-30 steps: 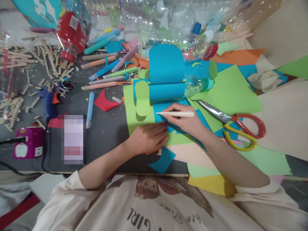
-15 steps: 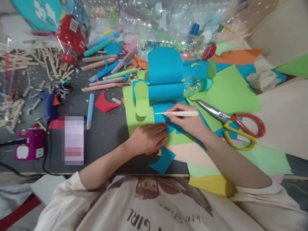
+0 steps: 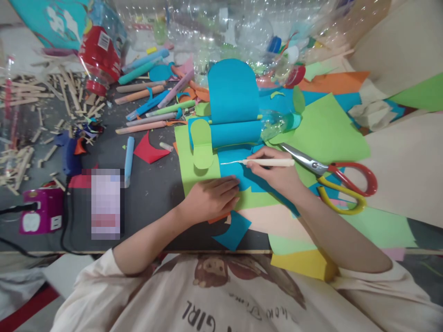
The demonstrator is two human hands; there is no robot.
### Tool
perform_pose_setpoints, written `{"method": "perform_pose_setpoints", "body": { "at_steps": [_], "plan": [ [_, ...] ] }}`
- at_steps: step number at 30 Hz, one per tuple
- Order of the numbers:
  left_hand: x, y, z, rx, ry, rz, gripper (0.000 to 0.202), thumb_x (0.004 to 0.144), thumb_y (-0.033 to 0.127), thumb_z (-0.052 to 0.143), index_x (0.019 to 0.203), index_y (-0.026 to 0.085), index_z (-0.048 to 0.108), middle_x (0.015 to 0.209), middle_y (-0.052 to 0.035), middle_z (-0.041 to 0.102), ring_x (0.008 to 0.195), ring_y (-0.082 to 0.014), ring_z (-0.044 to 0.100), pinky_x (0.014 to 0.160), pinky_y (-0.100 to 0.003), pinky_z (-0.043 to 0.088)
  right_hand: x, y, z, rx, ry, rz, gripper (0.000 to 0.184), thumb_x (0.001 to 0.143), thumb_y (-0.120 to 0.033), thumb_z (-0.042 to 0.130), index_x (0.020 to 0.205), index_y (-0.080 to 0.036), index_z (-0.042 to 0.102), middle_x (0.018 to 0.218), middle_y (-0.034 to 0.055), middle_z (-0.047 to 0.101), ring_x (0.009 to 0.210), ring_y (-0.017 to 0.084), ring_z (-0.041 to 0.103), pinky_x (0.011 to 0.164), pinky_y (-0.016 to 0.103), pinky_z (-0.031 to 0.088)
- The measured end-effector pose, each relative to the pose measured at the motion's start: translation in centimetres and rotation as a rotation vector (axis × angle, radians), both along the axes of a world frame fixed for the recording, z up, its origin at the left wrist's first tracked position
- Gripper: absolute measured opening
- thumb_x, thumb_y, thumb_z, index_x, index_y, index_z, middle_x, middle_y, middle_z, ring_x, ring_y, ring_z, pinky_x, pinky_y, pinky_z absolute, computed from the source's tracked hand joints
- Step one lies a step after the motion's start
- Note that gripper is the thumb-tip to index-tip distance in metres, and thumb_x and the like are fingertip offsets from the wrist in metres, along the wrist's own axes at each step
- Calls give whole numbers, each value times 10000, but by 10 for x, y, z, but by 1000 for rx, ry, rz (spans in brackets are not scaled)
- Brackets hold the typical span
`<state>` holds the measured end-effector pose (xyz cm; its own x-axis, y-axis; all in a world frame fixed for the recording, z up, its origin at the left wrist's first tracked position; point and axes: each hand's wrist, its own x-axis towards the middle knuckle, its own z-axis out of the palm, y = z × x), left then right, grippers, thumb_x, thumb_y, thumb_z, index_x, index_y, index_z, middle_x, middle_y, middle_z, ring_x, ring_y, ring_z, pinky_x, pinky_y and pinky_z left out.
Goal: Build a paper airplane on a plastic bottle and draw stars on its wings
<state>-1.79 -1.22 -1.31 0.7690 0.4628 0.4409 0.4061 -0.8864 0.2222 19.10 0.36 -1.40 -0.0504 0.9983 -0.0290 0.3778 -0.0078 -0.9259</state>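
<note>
My right hand (image 3: 275, 173) grips a white marker pen (image 3: 277, 162), its tip on a piece of blue paper (image 3: 230, 169). A thin white line trails leftward from the tip. My left hand (image 3: 216, 196) lies flat at the lower left of that paper, fingers stretched out and holding nothing. Just beyond stands a blue paper piece (image 3: 233, 92) with a rounded top, joined to a blue roll (image 3: 237, 133). A light green paper strip (image 3: 201, 143) with rounded ends lies to its left. Green paper (image 3: 185, 168) sits underneath.
Scissors with red and yellow handles (image 3: 320, 168) lie right of my right hand on coloured paper. Several capped markers (image 3: 155, 103) are at the back left. A blue glue gun (image 3: 71, 152), wooden sticks (image 3: 20, 161) and a blurred rectangle (image 3: 105, 203) are left; plastic bottles (image 3: 242, 27) crowd the back.
My right hand has moved the marker pen to the right, and the white line on the blue paper has grown longer. My left hand stays in place; the view has shifted slightly.
</note>
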Motion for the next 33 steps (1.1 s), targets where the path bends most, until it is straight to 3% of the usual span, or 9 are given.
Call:
{"method": "perform_pose_setpoints", "body": {
  "at_steps": [9, 26, 33],
  "plan": [
    [0, 1, 2, 11, -9, -11, 302, 999, 195, 447, 901, 112, 720, 983, -62, 790, 949, -171, 756, 792, -279, 650, 11, -7, -1, 4, -79, -62, 73, 764, -260, 668, 698, -230, 667, 614, 0, 668, 585, 178, 597, 531, 303, 455],
    [0, 0, 1, 11, -19, -15, 251, 975, 184, 485, 912, 100, 713, 990, -75, 787, 952, -187, 755, 794, -295, 648, 15, -13, -3, -22, -25, -189, 93, 715, -259, 697, 653, -228, 634, 521, -24, 619, 451, 140, 536, 441, 270, 403],
    [-2, 4, -4, -80, -49, -19, 258, 974, 176, 470, 893, 135, 712, 1011, -55, 782, 965, -175, 748, 809, -278, 639, 24, -26, -11, 90, 205, -300, 120, 800, -309, 697, 718, -241, 644, 581, -21, 683, 436, 131, 572, 414, 261, 453]
  ]
}}
